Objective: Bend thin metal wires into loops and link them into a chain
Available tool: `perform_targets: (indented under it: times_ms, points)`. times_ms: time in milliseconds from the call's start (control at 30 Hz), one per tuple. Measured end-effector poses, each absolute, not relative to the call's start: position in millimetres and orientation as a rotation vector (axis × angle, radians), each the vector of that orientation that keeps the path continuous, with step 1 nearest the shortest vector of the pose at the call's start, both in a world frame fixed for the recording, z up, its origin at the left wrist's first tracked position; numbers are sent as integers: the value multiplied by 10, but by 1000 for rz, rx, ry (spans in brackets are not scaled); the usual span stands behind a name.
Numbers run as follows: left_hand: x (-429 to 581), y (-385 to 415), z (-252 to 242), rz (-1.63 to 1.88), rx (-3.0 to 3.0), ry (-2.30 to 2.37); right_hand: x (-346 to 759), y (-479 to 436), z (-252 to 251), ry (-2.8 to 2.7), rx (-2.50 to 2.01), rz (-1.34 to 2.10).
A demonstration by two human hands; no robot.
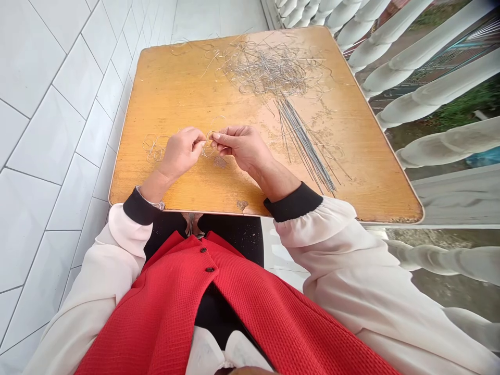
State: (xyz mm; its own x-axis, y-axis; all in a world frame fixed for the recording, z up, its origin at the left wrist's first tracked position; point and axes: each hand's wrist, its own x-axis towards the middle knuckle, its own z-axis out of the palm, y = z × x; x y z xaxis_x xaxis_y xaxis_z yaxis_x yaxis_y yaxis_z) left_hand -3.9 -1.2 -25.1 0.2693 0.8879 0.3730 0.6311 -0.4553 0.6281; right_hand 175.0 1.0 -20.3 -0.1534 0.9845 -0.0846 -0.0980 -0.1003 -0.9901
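Observation:
My left hand (182, 152) and my right hand (241, 147) meet over the middle of a small wooden table (175, 94). Both are closed in a pinch on a thin bent wire piece (210, 147), fingertips almost touching. A few finished wire loops (154, 147) lie just left of my left hand. A bundle of straight wire rods (304, 143) lies to the right of my right hand. A tangled pile of thin wire (269, 67) covers the far part of the table.
A white tiled wall (50, 114) runs along the left. White balusters of a railing (410, 67) stand to the right, close to the table edge. My red vest and white sleeves fill the bottom of the view.

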Motion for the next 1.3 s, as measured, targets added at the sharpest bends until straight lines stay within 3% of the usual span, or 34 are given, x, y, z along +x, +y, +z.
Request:
perform_targets:
  times_ms: [533,1300]
  points:
    - [-48,-36,-232,805,2295,1222,1792,50,-225,-1380,-1168,1394]
    - [67,-83,-329,959,2177,1468,1700,9,-219,-1283,-1162,1381]
